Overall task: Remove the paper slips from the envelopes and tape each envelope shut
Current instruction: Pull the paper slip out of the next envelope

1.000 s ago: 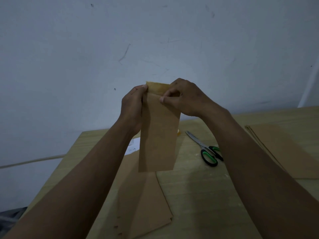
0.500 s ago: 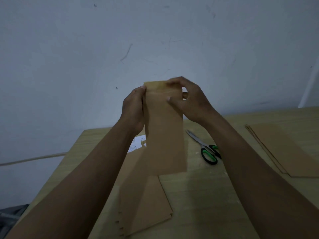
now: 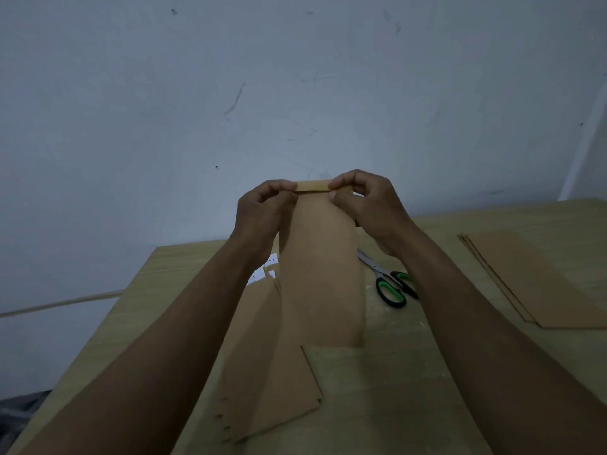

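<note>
I hold a long brown envelope (image 3: 320, 274) upright above the table, its flap folded over at the top edge. My left hand (image 3: 262, 211) pinches the top left corner and my right hand (image 3: 364, 205) pinches the top right corner, thumbs and fingers pressing the folded flap. A stack of brown envelopes (image 3: 262, 382) lies on the table under my left forearm. White paper slips (image 3: 262, 274) peek out beyond it. No tape is visible.
Green-handled scissors (image 3: 391, 284) lie on the wooden table (image 3: 394, 389) to the right of the held envelope. A second pile of brown envelopes (image 3: 538, 280) sits at the right edge. A pale wall stands behind the table.
The envelope has tilted so its top leans toward me and its lower end has dropped closer to the table. Both hands shifted to pinch the folded flap at the two top corners.
</note>
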